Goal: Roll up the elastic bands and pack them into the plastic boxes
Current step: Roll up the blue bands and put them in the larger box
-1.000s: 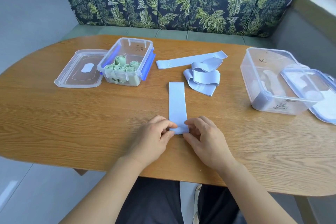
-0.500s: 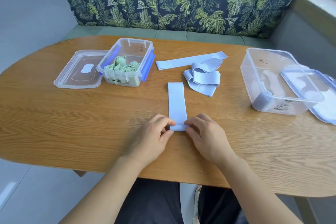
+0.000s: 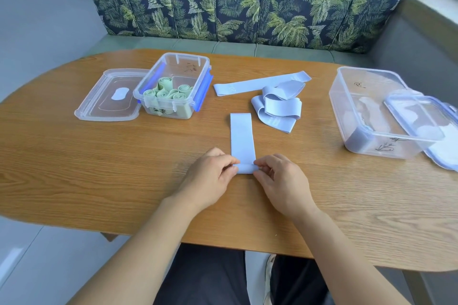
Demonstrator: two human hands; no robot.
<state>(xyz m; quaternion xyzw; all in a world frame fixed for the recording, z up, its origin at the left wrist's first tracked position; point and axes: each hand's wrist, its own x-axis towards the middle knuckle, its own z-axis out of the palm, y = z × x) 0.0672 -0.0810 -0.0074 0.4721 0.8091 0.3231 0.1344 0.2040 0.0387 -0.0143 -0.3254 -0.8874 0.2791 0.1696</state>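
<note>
Our left hand (image 3: 210, 176) and right hand (image 3: 280, 181) each pinch the near, once-folded end of the blue band (image 3: 242, 138), which lies flat on the desk (image 3: 99, 168). If either pinch slackens, we judge the elastic could spring open or roll crooked.

Only print I can read: "20", pale, on the long flat blue band (image 3: 260, 83) lying just right of the green-roll box (image 3: 181, 114). Anything after those digits is too faint to tell. On the green-roll box itself: black handwritten marks on the front wall & another on the far wall, not legible. The clear box (image 3: 406, 150), well right of it, has 2 more black scribbles, back wall & front wall, also unreadable.
</note>
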